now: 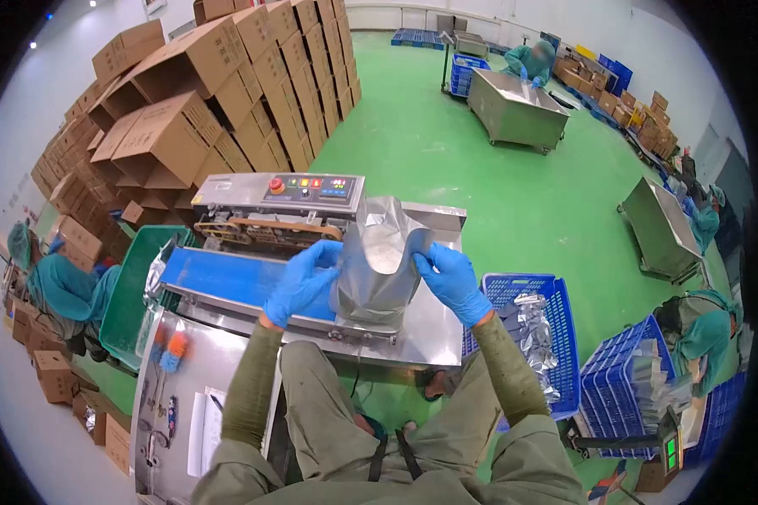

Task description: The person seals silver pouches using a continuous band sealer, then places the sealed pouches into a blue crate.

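A silver foil bag [372, 295] stands upright in front of me at the right end of a sealing machine [282, 195]. Its mouth gapes, and something pale shows inside. My left hand [305, 282], in a blue glove, is closed at the bag's left edge. On the other side my right hand [452, 282], gloved as well, pinches the right edge of the mouth. The machine's blue conveyor belt [215, 279] runs left from the bag, and its control panel with lit buttons faces me. The bag hides part of the metal surface behind it.
A blue crate [571, 337] of foil bags stands at my right, a green bin [130, 316] at my left. Below left, a metal table [173, 404] holds papers and a brush. Cardboard boxes [177, 126] tower behind. Several people work around steel carts [518, 109] and crates.
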Motion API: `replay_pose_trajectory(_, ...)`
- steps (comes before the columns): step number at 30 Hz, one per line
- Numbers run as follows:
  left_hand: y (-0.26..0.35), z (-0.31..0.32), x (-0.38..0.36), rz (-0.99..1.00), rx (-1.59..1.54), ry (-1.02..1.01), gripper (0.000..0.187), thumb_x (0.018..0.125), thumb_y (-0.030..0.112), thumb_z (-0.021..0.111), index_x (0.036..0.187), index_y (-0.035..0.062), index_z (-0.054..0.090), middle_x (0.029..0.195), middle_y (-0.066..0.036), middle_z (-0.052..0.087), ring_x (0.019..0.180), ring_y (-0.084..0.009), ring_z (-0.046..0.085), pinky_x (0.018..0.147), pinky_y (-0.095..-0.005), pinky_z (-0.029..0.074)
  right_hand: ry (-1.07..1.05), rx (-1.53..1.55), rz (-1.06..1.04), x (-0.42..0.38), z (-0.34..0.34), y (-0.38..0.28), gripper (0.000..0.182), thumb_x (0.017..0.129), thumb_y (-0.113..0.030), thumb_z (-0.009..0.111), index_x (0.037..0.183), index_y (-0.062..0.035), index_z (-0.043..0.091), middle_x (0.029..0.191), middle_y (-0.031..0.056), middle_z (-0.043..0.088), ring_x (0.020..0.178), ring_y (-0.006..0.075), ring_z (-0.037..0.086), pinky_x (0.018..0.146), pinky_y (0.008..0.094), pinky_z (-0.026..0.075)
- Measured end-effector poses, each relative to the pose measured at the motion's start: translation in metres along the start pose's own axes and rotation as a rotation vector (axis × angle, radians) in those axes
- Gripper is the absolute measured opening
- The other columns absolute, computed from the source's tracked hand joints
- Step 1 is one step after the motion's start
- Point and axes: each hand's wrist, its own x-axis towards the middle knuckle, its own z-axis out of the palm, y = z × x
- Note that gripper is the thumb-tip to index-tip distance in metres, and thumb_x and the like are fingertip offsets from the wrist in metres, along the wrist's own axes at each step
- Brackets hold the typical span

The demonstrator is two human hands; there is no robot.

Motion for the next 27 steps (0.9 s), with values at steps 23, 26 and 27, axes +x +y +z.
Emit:
replay_pose_trajectory(23, -0.156, 0.061, 0.028, -0.414, 0.054, 0.449, 0.028, 0.081, 0.021, 0.071, 0.069, -0.0044, 0.070, 0.056, -0.009, 0.063, 0.053, -0.0151, 0.059, 0.052, -0.0337, 0.045, 0.235, 0.770, 0.883, -0.015, 0.083, 0.044, 0.028, 0.092, -0.023, 0.063, 0.084, 0.0036, 0.066, 0.065, 0.0032, 0.057, 0.052, 0.0117, 0.052, 0.046, 0.0282, 0.045)
replay_pose_trajectory(26, -0.191, 0.058, 0.028, -0.412, 0.096, 0.466, 0.027, 0.077, 0.020, 0.074, 0.064, -0.0032, 0.068, 0.056, -0.012, 0.063, 0.050, -0.0186, 0.059, 0.052, -0.0361, 0.045, 0.224, 0.824, 0.937, -0.017, 0.116, 0.062, 0.026, 0.091, -0.022, 0.063, 0.080, 0.0013, 0.065, 0.065, 0.0027, 0.056, 0.051, 0.0121, 0.053, 0.046, 0.0291, 0.046)
replay_pose_trajectory(27, -0.207, 0.054, 0.029, -0.414, 0.087, 0.463, 0.027, 0.075, 0.020, 0.075, 0.063, -0.0030, 0.067, 0.057, -0.013, 0.063, 0.050, -0.0194, 0.059, 0.052, -0.0368, 0.045, 0.217, 0.838, 0.930, -0.014, 0.122, 0.062, 0.026, 0.091, -0.022, 0.063, 0.080, 0.0013, 0.065, 0.065, 0.0026, 0.056, 0.052, 0.0120, 0.053, 0.046, 0.0290, 0.047)
